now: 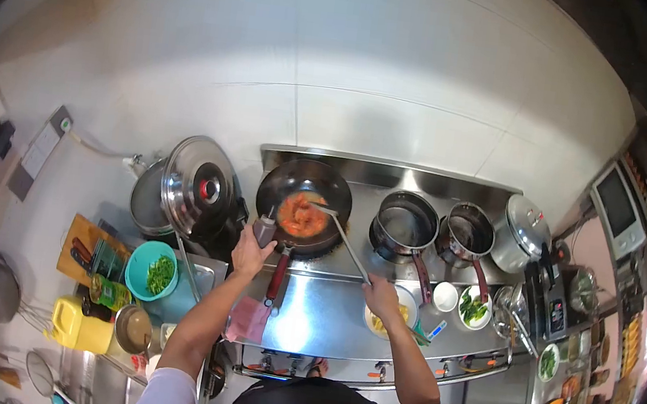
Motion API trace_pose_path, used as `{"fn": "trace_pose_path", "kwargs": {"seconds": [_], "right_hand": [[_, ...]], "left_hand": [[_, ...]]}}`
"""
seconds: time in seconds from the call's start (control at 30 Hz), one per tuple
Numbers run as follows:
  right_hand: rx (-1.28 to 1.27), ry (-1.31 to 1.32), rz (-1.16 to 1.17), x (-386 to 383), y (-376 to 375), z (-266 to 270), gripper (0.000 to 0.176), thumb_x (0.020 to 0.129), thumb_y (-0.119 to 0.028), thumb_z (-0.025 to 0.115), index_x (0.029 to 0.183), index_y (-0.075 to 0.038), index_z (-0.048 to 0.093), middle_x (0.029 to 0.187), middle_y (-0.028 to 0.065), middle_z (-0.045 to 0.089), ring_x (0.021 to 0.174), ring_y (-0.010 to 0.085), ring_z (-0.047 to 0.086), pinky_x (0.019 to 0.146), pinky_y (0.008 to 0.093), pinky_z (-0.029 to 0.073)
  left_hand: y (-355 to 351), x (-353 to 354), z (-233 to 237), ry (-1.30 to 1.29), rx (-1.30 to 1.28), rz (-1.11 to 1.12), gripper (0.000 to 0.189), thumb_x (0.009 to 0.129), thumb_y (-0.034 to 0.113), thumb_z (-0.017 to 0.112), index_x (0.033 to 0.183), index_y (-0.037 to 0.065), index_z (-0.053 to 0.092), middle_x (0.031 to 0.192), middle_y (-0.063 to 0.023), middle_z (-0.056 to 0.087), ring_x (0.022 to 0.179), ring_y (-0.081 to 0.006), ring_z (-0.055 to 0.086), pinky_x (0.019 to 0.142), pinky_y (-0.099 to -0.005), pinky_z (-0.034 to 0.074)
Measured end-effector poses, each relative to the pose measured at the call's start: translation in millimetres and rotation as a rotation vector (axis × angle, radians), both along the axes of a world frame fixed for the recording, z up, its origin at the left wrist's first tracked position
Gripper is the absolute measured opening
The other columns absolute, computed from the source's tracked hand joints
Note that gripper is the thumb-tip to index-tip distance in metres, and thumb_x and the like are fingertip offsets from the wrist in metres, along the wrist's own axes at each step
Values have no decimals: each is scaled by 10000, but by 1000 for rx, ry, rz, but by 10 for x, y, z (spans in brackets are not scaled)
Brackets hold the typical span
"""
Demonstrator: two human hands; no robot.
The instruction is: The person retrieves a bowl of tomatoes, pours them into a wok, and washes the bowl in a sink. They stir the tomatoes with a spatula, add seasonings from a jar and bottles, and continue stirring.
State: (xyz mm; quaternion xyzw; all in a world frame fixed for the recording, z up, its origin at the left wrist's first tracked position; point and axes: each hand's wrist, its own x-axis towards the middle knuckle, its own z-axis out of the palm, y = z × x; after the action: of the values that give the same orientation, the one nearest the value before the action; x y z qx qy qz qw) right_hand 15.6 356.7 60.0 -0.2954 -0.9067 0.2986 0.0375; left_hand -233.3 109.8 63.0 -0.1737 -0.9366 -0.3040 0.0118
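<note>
A dark wok (277, 184) sits on the stove with a chunky red-orange food (302, 216) in it. Beside the wok's near left rim, my left hand (250, 254) is closed around a small dark squeeze bottle (264, 229). My right hand (382, 298) grips the long handle of a metal spatula (351, 250), whose head rests in the food. Towards me points the wok's red-brown handle (278, 279), with a pink cloth (248, 319) lying to its left. Partly under my right forearm is a white bowl of pale yellow food (404, 312).
Right of the wok stand two dark saucepans (406, 216) (471, 230) and a pressure cooker (529, 227). A bowl of green vegetables (474, 309) is at the front right. Leftward are a large pot lid (198, 187), a turquoise bowl of greens (152, 271) and a yellow jug (81, 324).
</note>
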Motion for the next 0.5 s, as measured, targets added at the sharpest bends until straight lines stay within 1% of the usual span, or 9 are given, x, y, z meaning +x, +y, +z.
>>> {"fn": "trace_pose_path", "kwargs": {"seconds": [0.13,0.17,0.23,0.27,0.33,0.37,0.43,0.47,0.5], "right_hand": [[163,-220,91,-192,-227,531,315,872,-225,558,1155,-109,634,964,220,675,927,399,650,829,502,509],[211,-252,117,-286,-266,457,311,872,-223,558,1151,-108,631,962,218,675,929,395,651,826,499,511],[310,-315,162,-485,-339,245,302,872,-218,558,1144,-106,626,957,216,676,934,387,653,821,493,515],[301,-315,187,-578,-474,360,264,873,-206,549,1101,-103,634,923,212,676,920,386,656,797,494,518],[296,-282,149,-736,-542,213,268,845,-146,531,1085,-74,625,949,220,675,920,405,650,791,502,514],[297,-259,135,-867,-555,139,272,831,-116,523,1078,-59,621,962,223,675,920,415,646,788,505,511],[318,-130,48,-1024,-582,-36,228,862,-171,519,1032,-77,638,919,211,676,887,405,651,760,503,511],[321,-72,6,-1054,-578,-135,216,877,-198,518,1009,-86,647,898,205,676,870,400,653,746,502,510],[323,-92,18,-1098,-554,-216,213,877,-190,512,1000,-76,643,896,210,674,863,405,649,748,505,507]], "left_hand": [[-263,182,-26,45,368,54,778,760,376,768,1335,63,347,1234,-241,552,1061,-453,570,875,-490,473],[-357,241,-4,61,447,57,764,759,358,776,1326,60,358,1236,-245,550,1090,-456,556,891,-481,466],[-588,411,137,-1,498,119,755,771,268,786,1337,30,348,1242,-215,541,1142,-374,550,961,-417,431],[-745,478,148,27,544,138,765,764,277,791,1340,33,349,1237,-221,547,1130,-382,559,949,-425,441],[-1060,612,155,86,634,170,787,750,295,801,1344,40,352,1227,-235,558,1106,-397,577,926,-440,459],[-1248,701,233,63,665,206,789,748,280,805,1344,32,351,1225,-230,558,1108,-377,578,932,-432,457],[-1702,923,409,11,718,281,794,744,251,812,1345,15,349,1221,-221,558,1111,-335,580,944,-416,452],[-1926,987,414,29,772,314,797,741,236,814,1346,9,348,1225,-214,552,1116,-320,573,953,-411,445],[-2166,1058,402,50,824,349,801,737,222,816,1347,3,347,1229,-207,546,1121,-305,567,962,-405,439]]}}
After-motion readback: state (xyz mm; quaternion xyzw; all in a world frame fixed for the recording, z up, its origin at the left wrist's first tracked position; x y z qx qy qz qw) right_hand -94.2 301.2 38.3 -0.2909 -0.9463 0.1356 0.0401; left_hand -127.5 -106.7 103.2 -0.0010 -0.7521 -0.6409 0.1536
